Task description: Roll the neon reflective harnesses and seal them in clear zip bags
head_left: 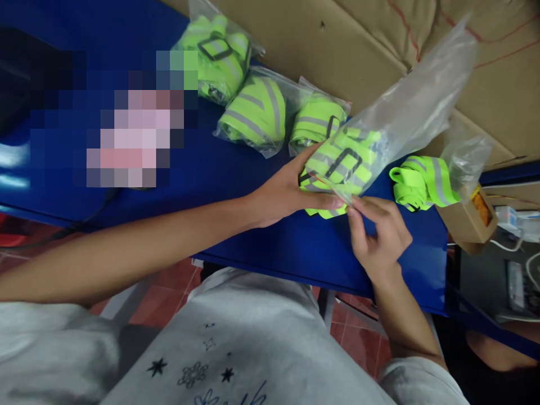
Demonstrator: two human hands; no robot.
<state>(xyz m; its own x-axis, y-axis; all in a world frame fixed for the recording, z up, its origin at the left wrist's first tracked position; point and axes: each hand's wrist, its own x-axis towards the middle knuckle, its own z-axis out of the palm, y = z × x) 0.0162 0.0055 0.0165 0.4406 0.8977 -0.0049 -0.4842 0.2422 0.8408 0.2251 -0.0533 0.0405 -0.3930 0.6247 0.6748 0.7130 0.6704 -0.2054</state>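
Observation:
A neon yellow-green reflective strap bundle with grey stripes and a black buckle is partly inside a clear plastic bag. My left hand is wrapped round the bundle from the left, its thumb along the near side. With thumb and forefinger, my right hand pinches the edge of the bag's plastic beside my left thumb. The bag's long loose part stretches up to the right. A rolled reflective strap lies on the table to the right of my hands.
Several bagged strap bundles line the back of the blue table. Behind them stands brown cardboard. A small cardboard box and another clear bag are at the right. A blurred-out patch covers something at the left.

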